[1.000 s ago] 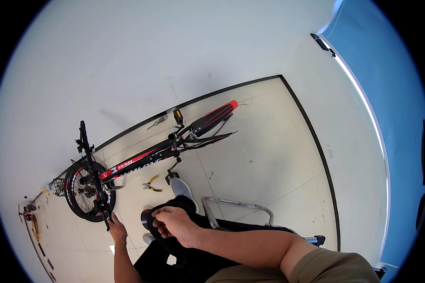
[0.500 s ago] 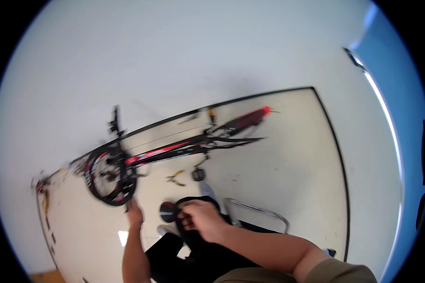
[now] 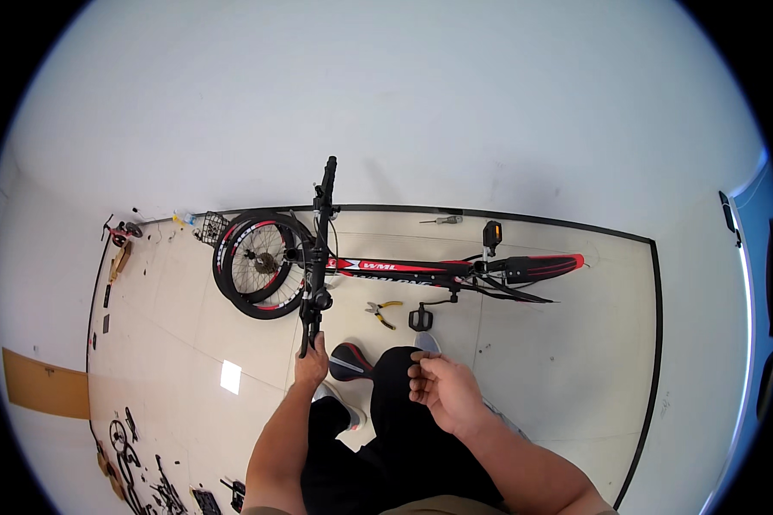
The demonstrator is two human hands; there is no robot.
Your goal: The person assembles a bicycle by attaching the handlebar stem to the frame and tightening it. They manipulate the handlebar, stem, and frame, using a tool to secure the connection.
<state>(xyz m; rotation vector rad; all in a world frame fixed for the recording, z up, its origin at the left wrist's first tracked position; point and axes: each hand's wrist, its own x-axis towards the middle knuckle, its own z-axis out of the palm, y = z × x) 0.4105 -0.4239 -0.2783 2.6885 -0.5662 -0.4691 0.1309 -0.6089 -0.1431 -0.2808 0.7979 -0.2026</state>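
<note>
In front of me stands a black and red bicycle frame [image 3: 378, 269]; its black handlebar [image 3: 318, 249] runs toward me. My left hand [image 3: 312, 362] is wrapped round the handlebar's near end. My right hand [image 3: 445, 393] is off the bicycle, over my right knee, its fingers curled with thumb and forefinger together; anything between them is too small to make out. On the floor between the hands lies a black and red saddle [image 3: 349, 362]. A near pedal [image 3: 420, 318] hangs from the crank, and a red and black rear mudguard [image 3: 541, 268] shows without a wheel beneath.
Two wheels [image 3: 253, 268] lie left of the handlebar. Yellow-handled pliers [image 3: 385, 313] rest near the pedal, a screwdriver [image 3: 442, 221] by the wall. A wire basket [image 3: 210, 228] stands at far left; several dark bicycle parts [image 3: 167, 489] lie at lower left.
The view has swung left and grown sharper, so the bicycle appears further right and more level. My left hand still grips the handlebar; my right hand stays curled.
</note>
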